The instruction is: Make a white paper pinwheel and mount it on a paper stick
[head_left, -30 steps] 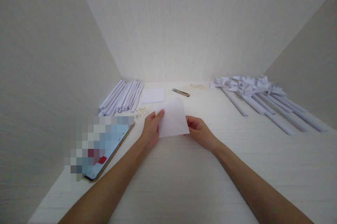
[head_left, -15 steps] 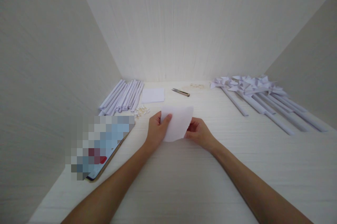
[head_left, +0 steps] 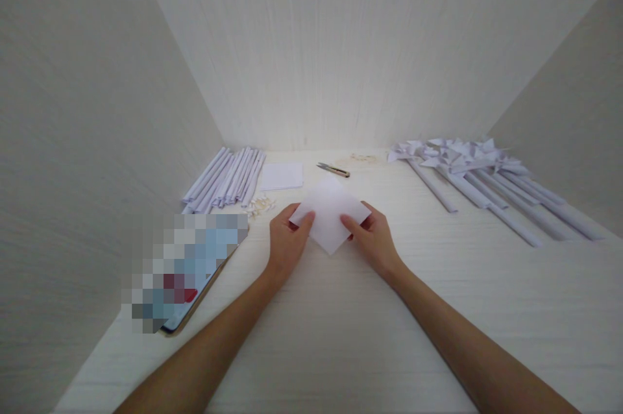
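A square sheet of white paper (head_left: 329,222) is held between both hands above the table, turned so that one corner points toward me. My left hand (head_left: 288,235) pinches its left side, thumb on top and fingers beneath. On the opposite side my right hand (head_left: 374,235) grips the paper the same way. Beyond the sheet lie thread snips (head_left: 333,170) with pointed blades facing left. A stack of white paper squares (head_left: 282,176) rests to their left, and a small heap of short whitish bits (head_left: 261,206) sits just nearer to me.
Rolled white paper tubes (head_left: 231,174) are piled at the back left. Paper pinwheels on tube sticks (head_left: 457,158) lie at the back right. A phone (head_left: 204,281), partly pixelated, leans at left. Small pale pieces (head_left: 364,158) lie by the back wall (head_left: 302,76).
The sheet has turned from roughly edge-on toward me to corner-on. My right hand has shifted its hold, its thumb now lying on top of the paper.
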The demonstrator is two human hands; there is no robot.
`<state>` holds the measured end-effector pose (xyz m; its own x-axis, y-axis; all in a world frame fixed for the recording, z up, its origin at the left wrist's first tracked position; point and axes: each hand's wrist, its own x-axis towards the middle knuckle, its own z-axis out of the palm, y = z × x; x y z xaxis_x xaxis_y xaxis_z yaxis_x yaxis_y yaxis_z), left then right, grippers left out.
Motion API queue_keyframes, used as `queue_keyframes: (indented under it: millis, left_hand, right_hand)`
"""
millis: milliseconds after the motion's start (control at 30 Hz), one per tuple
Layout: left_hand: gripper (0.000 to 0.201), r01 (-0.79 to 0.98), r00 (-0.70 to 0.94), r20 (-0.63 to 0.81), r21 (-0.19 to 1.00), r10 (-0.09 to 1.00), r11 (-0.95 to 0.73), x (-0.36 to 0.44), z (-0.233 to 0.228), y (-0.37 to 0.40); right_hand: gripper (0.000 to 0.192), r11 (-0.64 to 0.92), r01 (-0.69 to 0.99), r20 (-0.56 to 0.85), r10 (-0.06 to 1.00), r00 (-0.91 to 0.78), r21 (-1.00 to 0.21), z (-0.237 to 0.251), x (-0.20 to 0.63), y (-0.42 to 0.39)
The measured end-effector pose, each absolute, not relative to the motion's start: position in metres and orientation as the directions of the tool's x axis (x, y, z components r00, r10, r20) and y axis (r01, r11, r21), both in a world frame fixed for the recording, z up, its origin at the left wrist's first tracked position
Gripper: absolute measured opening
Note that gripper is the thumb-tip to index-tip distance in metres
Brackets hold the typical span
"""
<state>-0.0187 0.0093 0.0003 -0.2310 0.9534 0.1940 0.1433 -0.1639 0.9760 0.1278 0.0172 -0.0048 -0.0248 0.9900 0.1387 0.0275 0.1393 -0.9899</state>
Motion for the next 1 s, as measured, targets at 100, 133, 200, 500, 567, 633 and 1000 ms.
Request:
queue_keyframes:
  millis: [100,133,200,500,567,633,1000]
  left_hand:
    - [0.023,0.149,-0.198,0.227,0.969,0.954,-0.199,-0.017,0.002,0.005]
    - [0.021,0.14,-0.209,0.228,0.969,0.951,-0.202,-0.016,0.003,0.004]
    - [0.02,0.073,-0.275,0.199,0.98,0.941,-0.186,-0.016,0.005,0.004]
    - [0.026,-0.244,-0.144,0.01,0.969,0.99,-0.045,-0.014,-0.003,0.009]
    - [0.029,-0.059,-0.093,0.112,0.991,0.989,-0.118,-0.013,-0.004,0.005]
    - [0.037,0.103,-0.015,0.255,0.962,0.967,-0.253,-0.012,-0.003,0.001]
    - [0.061,0.358,0.275,0.437,0.78,0.856,-0.514,-0.001,-0.008,-0.008]
  right_hand:
    - [0.02,0.161,0.066,0.159,0.987,-0.037,-0.985,-0.006,0.127,0.015]
    - [0.02,0.179,0.102,0.174,0.983,-0.05,-0.979,-0.005,0.127,0.013]
    - [0.02,0.215,0.169,0.203,0.975,-0.086,-0.962,-0.004,0.125,0.008]
    - [0.022,0.103,0.14,0.084,0.987,-0.14,-0.985,-0.002,0.118,0.005]
    - [0.02,0.097,0.108,0.08,0.985,-0.153,-0.989,-0.003,0.117,0.005]
    - [0.02,0.097,0.095,0.08,0.983,-0.166,-0.991,-0.005,0.116,0.005]
    - [0.027,0.381,0.388,0.325,0.924,-0.204,-0.84,-0.006,0.113,0.0]
